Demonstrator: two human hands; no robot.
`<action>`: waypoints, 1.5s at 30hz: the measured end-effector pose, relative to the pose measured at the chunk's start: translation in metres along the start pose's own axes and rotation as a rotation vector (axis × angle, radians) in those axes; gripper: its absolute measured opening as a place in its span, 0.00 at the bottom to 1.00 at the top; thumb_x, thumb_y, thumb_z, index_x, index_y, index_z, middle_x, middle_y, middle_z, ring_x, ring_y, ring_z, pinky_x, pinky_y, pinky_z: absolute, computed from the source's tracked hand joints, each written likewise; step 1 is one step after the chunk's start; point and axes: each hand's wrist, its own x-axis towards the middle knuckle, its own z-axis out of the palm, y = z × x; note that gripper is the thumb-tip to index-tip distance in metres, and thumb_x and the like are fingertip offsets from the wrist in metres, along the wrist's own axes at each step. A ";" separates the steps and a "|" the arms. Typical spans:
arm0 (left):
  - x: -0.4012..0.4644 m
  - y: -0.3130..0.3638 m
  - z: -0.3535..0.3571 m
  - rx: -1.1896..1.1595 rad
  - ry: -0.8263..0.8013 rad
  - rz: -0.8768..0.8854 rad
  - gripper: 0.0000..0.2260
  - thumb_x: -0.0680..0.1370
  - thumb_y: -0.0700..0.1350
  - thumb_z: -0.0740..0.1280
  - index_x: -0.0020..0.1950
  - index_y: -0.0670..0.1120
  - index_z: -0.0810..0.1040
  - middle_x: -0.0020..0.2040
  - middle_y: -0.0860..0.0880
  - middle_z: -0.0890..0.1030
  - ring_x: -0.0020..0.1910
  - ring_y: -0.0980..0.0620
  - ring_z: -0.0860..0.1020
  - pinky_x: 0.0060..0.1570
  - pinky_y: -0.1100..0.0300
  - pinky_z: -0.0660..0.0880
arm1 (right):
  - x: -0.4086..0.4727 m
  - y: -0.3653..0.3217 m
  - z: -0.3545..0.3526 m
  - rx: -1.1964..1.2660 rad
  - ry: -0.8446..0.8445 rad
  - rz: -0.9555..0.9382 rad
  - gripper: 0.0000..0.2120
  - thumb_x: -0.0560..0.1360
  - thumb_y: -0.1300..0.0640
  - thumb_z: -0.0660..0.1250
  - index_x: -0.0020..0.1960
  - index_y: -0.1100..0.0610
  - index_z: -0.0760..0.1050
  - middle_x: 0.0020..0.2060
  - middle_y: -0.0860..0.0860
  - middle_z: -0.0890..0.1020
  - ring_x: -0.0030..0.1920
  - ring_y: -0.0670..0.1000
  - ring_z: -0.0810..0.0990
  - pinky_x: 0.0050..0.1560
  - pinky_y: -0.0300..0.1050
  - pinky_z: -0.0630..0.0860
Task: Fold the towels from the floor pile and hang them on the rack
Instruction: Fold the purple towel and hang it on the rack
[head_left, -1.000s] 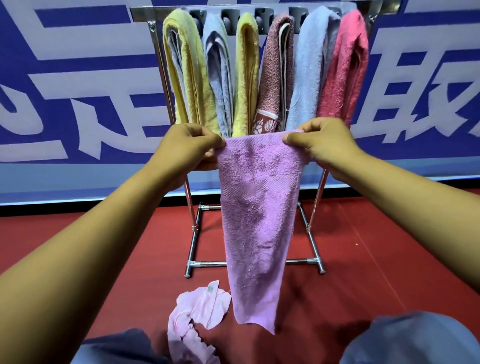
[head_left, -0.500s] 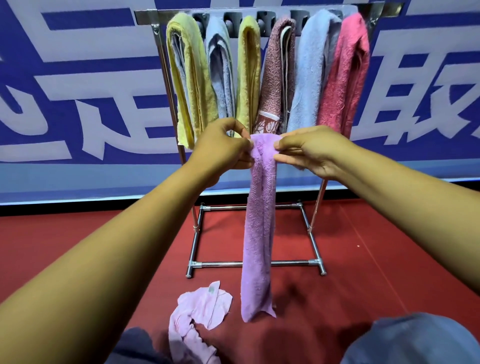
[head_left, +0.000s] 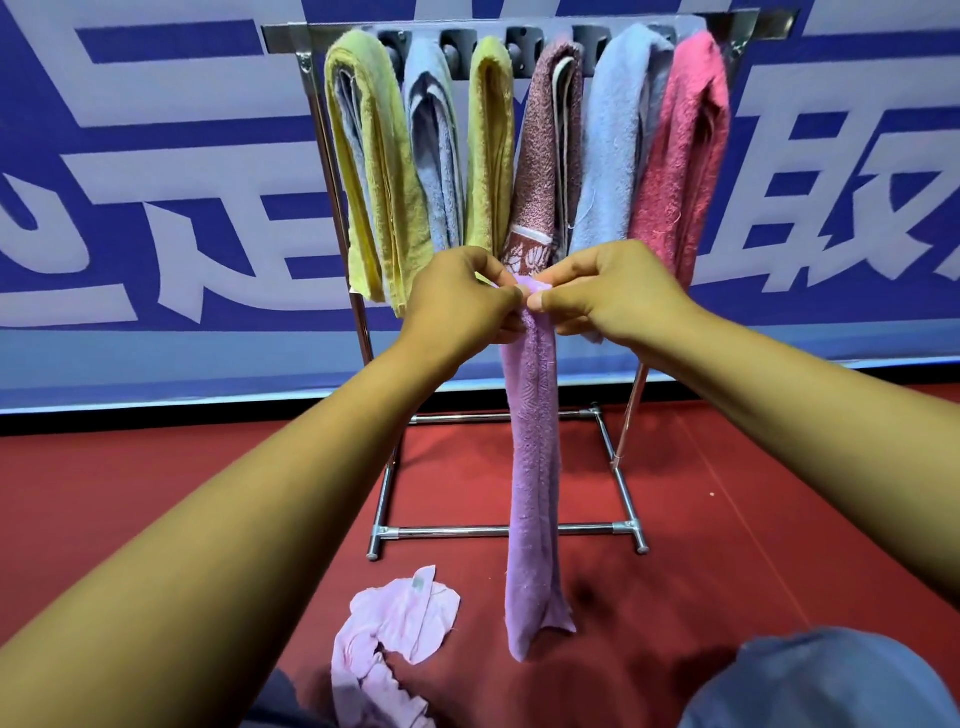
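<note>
A purple towel (head_left: 535, 483) hangs straight down, folded lengthwise into a narrow strip, its lower end just above the red floor. My left hand (head_left: 457, 299) and my right hand (head_left: 608, 291) meet at its top edge, and both pinch the corners together. Behind them stands the metal rack (head_left: 498, 531), with several folded towels hung over its top bar: yellow, blue, yellow, maroon, light blue and pink (head_left: 680, 156). A crumpled pale pink towel (head_left: 395, 634) lies on the floor at the lower left of the purple one.
A blue and white banner wall (head_left: 156, 182) stands right behind the rack. The red floor (head_left: 753, 519) spreads to both sides. My knees in blue-grey trousers (head_left: 831, 680) fill the bottom right corner.
My hands came together from a spread grip, which folded the purple towel in half lengthwise. It now hangs as a narrow strip instead of a wide panel.
</note>
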 end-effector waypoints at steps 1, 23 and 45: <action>-0.001 0.001 0.001 -0.001 0.000 0.000 0.07 0.73 0.34 0.69 0.37 0.42 0.76 0.34 0.38 0.81 0.35 0.42 0.83 0.43 0.44 0.82 | 0.000 0.001 -0.001 -0.006 0.000 -0.002 0.10 0.71 0.72 0.70 0.52 0.70 0.78 0.18 0.45 0.76 0.19 0.39 0.74 0.20 0.28 0.65; -0.008 0.006 -0.006 -0.065 -0.220 -0.031 0.13 0.77 0.28 0.58 0.55 0.45 0.68 0.46 0.31 0.78 0.39 0.45 0.76 0.40 0.55 0.73 | 0.011 0.020 -0.001 -0.159 -0.014 -0.098 0.11 0.64 0.65 0.77 0.36 0.50 0.81 0.37 0.59 0.83 0.38 0.50 0.78 0.53 0.59 0.79; 0.008 -0.024 -0.029 0.775 -0.276 0.641 0.12 0.73 0.46 0.67 0.55 0.46 0.82 0.59 0.44 0.73 0.58 0.44 0.73 0.60 0.52 0.70 | 0.001 0.010 -0.024 -0.115 -0.105 -0.150 0.11 0.74 0.74 0.64 0.55 0.69 0.77 0.21 0.43 0.78 0.22 0.38 0.75 0.26 0.27 0.69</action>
